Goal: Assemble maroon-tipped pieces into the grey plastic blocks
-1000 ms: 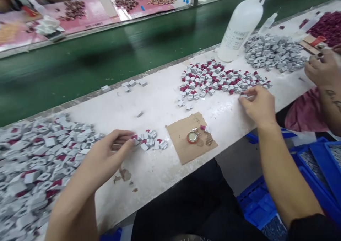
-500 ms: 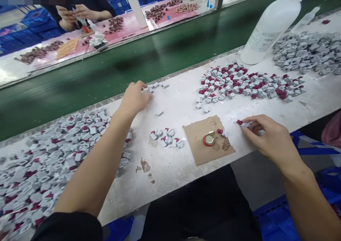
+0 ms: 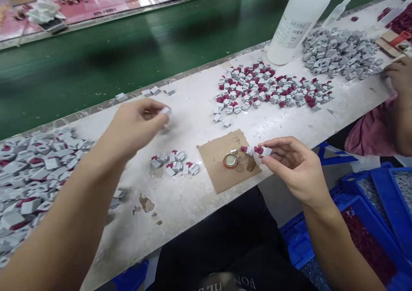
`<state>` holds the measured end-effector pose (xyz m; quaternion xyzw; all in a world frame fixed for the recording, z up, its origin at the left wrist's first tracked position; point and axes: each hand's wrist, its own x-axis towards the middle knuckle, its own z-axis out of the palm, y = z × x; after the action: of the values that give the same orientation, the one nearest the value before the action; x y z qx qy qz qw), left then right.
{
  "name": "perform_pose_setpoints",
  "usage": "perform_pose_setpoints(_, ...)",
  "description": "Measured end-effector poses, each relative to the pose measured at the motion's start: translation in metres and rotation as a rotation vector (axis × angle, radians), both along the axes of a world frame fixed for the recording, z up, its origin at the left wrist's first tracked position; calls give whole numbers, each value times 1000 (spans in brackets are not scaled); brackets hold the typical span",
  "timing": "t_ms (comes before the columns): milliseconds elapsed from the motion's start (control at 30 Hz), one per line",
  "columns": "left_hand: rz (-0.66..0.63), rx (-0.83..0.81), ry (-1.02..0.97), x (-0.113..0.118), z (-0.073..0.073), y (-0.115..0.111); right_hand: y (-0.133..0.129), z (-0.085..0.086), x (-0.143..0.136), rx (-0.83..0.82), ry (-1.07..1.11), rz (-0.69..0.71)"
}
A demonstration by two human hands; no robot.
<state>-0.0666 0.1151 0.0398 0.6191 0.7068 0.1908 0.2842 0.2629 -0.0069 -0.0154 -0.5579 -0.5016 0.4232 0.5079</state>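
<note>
Between the thumb and fingertips of my left hand [image 3: 137, 125] is a small light grey plastic piece [image 3: 165, 110], held above the white bench. My right hand [image 3: 294, 166] pinches a grey plastic piece with a maroon part [image 3: 263, 150] at the right of a cardboard square [image 3: 212, 171]. A similar grey-and-maroon piece [image 3: 247, 150] lies on the cardboard, just left of those fingertips. Also on the cardboard sits a small round red-rimmed dish [image 3: 231, 160] with a pale, shiny middle. Left of it is a small group of grey-and-maroon pieces [image 3: 175, 164]. Several loose grey pieces [image 3: 155, 90] lie along the back edge.
Piles of grey-and-maroon pieces lie at left [image 3: 41, 166] and back right [image 3: 257, 87]. Behind stand a large white bottle [image 3: 294, 29] and a grey heap [image 3: 341, 53]. Another person's hand [image 3: 399, 70] is at far right. A green belt [image 3: 128, 50] runs behind the bench; blue crates [image 3: 341, 201] stand below.
My left hand has drawn back from the bench's back edge, now with a grey piece in its fingers. My right hand has brought its piece left, closer to the cardboard. The view has swung right and down.
</note>
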Motion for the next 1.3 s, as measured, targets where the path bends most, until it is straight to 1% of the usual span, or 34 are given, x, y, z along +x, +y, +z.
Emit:
perform_pose_setpoints(33,-48,-1,-112,6,0,-14,-2,4,-4,-2,26,2)
perform_pose_setpoints(100,-207,-15,-344,21,-1,-46,-6,12,-15,-28,98,18)
perform_pose_setpoints(133,-267,-37,-461,31,-2,-61,-8,15,-21,-47,144,36)
perform_pose_setpoints(167,-278,-36,-578,41,-3,-76,-10,18,-26,-68,189,61)
perform_pose_setpoints(233,-246,-28,-793,60,-7,-99,-15,22,-38,-101,263,118)
perform_pose_setpoints(333,-181,-58,-935,79,-16,-118,-21,23,-51,-128,329,167)
perform_pose_setpoints(433,-117,-97,-996,82,-25,-123,-25,19,-55,-137,301,176)
perform_pose_setpoints(500,-77,-131,-1047,80,-30,-123,-27,16,-54,-101,188,174)
perform_pose_setpoints(600,-44,-182,-1100,76,-34,-123,-30,12,-51,2,-7,187)
perform_pose_setpoints(667,-47,-197,-1097,75,-35,-124,-32,10,-49,33,-63,204)
perform_pose_setpoints(867,-98,-223,-998,75,-39,-128,-35,11,-47,48,-98,214)
perform_pose_setpoints(933,-89,-156,-955,75,-39,-127,-34,9,-45,34,-94,168)
perform_pose_setpoints(1000,-64,-64,-895,73,-37,-126,-30,6,-42,13,-81,91)
perform_pose_setpoints(1067,-47,-28,-839,68,-35,-125,-26,4,-40,9,-83,29)
perform_pose_setpoints(1200,-61,-132,-779,57,-34,-127,-21,2,-41,22,-130,33)
perform_pose_setpoints(1300,-68,-229,-815,51,-35,-130,-21,0,-43,15,-149,37)
